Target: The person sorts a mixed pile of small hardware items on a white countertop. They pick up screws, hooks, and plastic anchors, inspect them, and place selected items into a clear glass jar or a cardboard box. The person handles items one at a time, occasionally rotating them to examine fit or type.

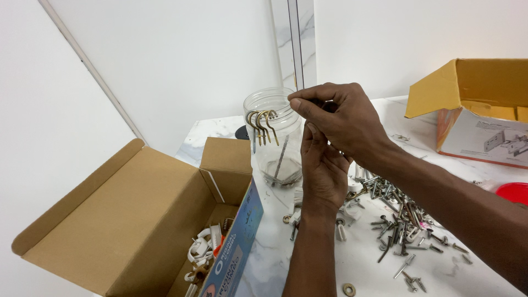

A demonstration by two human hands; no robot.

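While the right hand [344, 118] is pinching a thin metal piece over the clear jar [273, 137], the left hand [323, 165] is bracing its side; brass hooks [263, 124] are hanging on its rim, near the marble table's [264, 264] far edge.

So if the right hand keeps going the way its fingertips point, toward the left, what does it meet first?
Most likely the rim of the clear jar. The right hand pinches something small right at the jar's mouth, beside the brass hooks hung on the rim. Depth is hard to judge, so it could pass just over the opening.
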